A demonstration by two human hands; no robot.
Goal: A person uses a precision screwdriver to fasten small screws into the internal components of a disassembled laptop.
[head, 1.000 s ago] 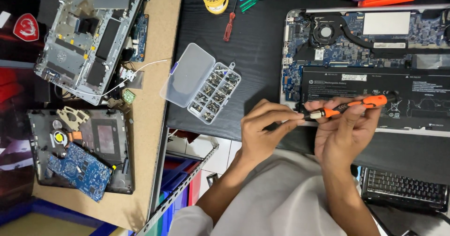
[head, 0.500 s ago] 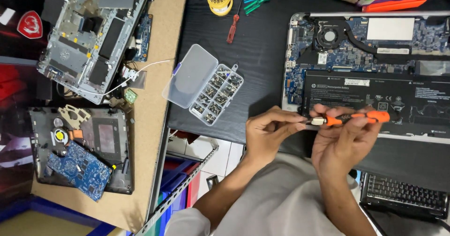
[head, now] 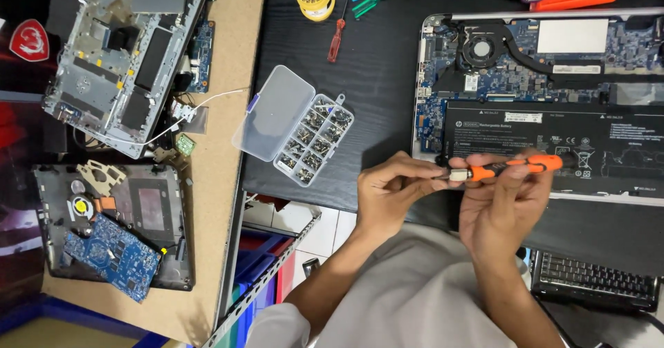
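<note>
Right hand (head: pixel 501 206) gripping orange screwdriver (head: pixel 512 167) level, left hand (head: pixel 391 192) fingertips pinched on its metal tip; best kept steady above opened laptop (head: pixel 539 99), bit seated squarely.

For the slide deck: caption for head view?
Both hands, left and right, hold an orange screwdriver over an opened laptop.

Black wood-grain desk (head: pixel 373 99) on the right, and a lighter tan worktop (head: pixel 221 182) butted right up against its left edge. Through the gap under them you can see white floor tiles (head: pixel 325 230) and some red and blue crates (head: pixel 259 279). Lighting's bright and even.
</note>
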